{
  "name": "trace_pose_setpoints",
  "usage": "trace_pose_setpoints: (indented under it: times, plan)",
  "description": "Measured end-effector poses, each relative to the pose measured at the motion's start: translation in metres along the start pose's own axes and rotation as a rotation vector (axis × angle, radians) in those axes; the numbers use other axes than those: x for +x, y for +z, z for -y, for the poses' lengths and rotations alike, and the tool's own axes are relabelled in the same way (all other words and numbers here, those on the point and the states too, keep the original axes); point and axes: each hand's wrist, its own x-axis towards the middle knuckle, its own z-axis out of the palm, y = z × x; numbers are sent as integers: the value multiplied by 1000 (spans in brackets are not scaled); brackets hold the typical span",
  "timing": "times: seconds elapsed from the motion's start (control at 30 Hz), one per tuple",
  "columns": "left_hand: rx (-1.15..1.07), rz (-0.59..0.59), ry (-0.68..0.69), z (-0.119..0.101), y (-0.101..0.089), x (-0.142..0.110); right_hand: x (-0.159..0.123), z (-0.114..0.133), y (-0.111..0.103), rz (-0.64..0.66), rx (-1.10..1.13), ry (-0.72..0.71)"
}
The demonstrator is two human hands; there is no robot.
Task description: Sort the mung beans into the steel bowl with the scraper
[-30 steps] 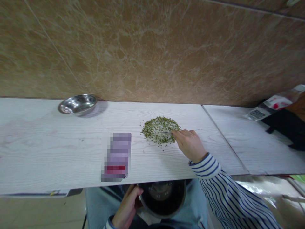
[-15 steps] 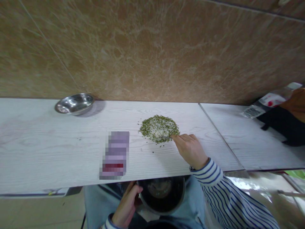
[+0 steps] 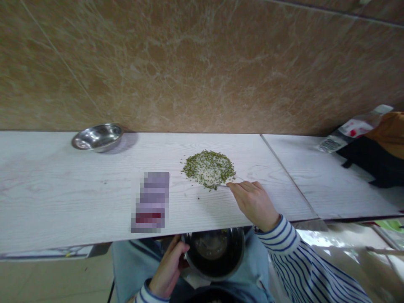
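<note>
A mound of mixed green and white grains lies spread on the white table. My right hand is closed around the handle of a thin metal utensil, whose far end meets grains at the mound's near edge; its tip shape is hard to make out. Below the table edge, my left hand grips the left rim of a deep metal bowl, which rests over my lap. The bowl's inside looks dark, with a few yellowish specks near the top edge.
A shallow steel bowl stands at the back left by the tiled wall. A pixelated purple rectangle covers something left of the mound. At the far right lie a clear plastic bottle and a black and brown bag.
My right hand has drawn the utensil slightly back toward me, from within the mound to its near edge. My left hand still holds the bowl, and the view has shifted a little.
</note>
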Motion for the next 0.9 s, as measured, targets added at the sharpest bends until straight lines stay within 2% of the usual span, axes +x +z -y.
trace_pose_setpoints:
  times: [0.17,0.37,0.7,0.9]
  plan:
    - [-9,-3,34,-3,7,-6,-5,-1,-1,19,-20,36]
    - [3,42,31,1,3,-3,-14,3,-2,23,14,17]
    - [-30,3,39,-6,12,-12,-31,-3,-6,6,32,39]
    - [-33,-8,21,-3,10,-10,-37,-2,-9,13,47,25]
